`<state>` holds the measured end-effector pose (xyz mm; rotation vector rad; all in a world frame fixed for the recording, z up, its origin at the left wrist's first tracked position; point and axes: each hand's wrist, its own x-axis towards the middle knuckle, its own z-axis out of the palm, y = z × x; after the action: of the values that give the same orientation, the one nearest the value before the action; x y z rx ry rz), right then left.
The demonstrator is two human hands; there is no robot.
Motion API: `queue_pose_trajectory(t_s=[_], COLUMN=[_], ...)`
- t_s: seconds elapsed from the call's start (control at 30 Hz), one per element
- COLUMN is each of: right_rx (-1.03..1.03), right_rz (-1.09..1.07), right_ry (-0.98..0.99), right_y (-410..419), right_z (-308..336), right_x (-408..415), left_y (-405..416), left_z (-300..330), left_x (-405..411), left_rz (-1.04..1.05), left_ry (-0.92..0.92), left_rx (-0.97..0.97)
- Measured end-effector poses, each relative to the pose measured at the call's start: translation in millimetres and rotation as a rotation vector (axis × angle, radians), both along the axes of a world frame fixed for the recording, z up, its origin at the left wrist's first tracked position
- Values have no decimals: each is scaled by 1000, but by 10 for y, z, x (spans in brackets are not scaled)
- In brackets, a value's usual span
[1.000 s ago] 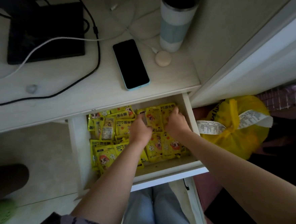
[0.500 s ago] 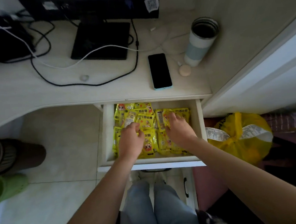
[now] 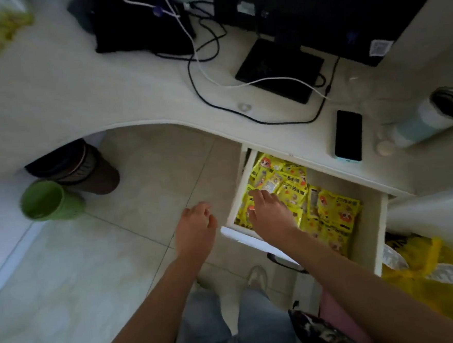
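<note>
Hovering over the floor (image 3: 145, 177) just left of the drawer (image 3: 380, 230), the left hand (image 3: 197, 227) hangs loosely curled and holds nothing (open tile lies all round it). The right hand (image 3: 270, 213) reaches over the drawer's front edge, fingers spread on the packets (image 3: 333, 214) by the left wall. These lie overlapped inside, bright yellow with orange cartoon faces; bare bottom shows at the back right. Beyond, the counter (image 3: 81, 101) overhangs the drawer, with a phone (image 3: 348, 135) near its edge.
</note>
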<state>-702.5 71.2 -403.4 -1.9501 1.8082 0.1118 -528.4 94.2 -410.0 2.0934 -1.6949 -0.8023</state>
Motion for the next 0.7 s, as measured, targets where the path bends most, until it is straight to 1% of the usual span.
queue_pose_trajectory(t_s=[0.23,0.4,0.6,0.7], right_rx=[-8,6,-14,-37], right_rz=[93,162,260,307], right_ry=[21,-24,-33,-43], right_y=[-169,-353,-735,-1007], right_z=[42,74,190,212], right_x=[1168,1978,2782,3132], left_y=[84,53,-137,-353], left_z=[100,63,73,59], left_x=[1199,2009,2799,3131], left_rz=[75,149,272,300], left_ry=[-26,-68,-85,-109], left_rx=[-22,-8,-24,-37])
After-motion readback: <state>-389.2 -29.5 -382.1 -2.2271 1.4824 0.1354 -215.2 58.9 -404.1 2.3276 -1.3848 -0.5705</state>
